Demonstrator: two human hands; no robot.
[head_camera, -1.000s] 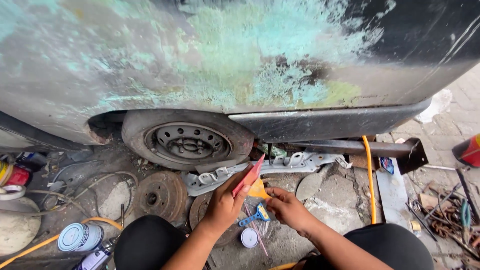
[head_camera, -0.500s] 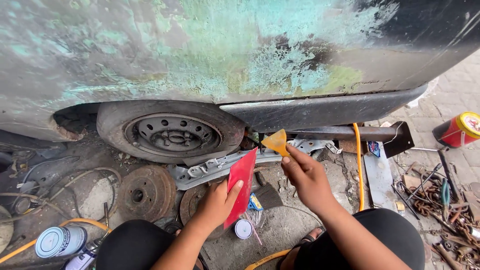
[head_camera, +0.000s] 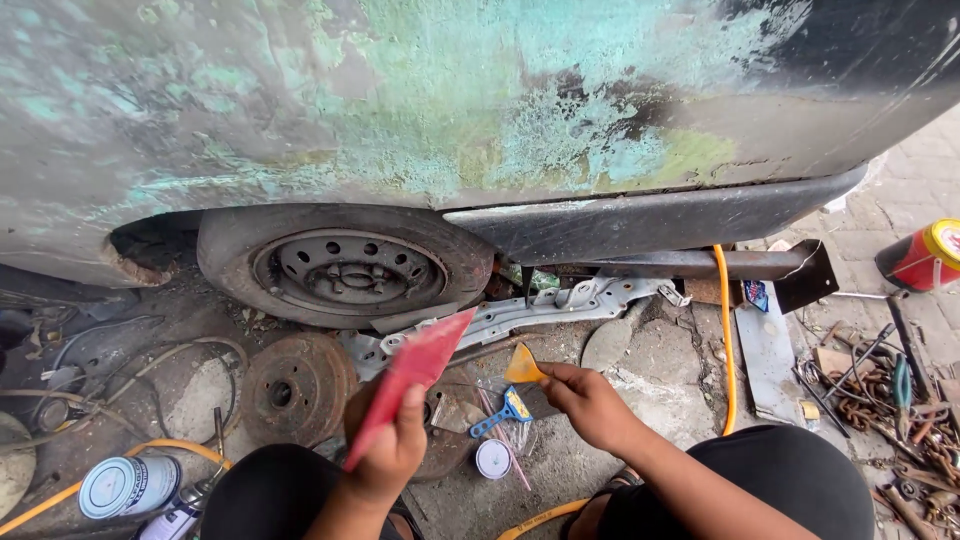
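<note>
My left hand grips a flat red plastic card that slants up to the right in front of my knee. A small yellow spreader is pinched in the fingers of my right hand, held low over the ground. Both hands hover below a car body panel covered in patchy green and grey filler. Beneath my hands lie a blue-handled tool and a small round white lid.
A bare-rimmed wheel sits under the arch. A rusty brake drum, a grey metal bracket, an orange hose, two tins, a red can and scrap chain and tools lie around.
My right hand has dropped with the yellow spreader from near the sill down toward the ground. The red card in my left hand has swung up and left. The view has tilted left.
</note>
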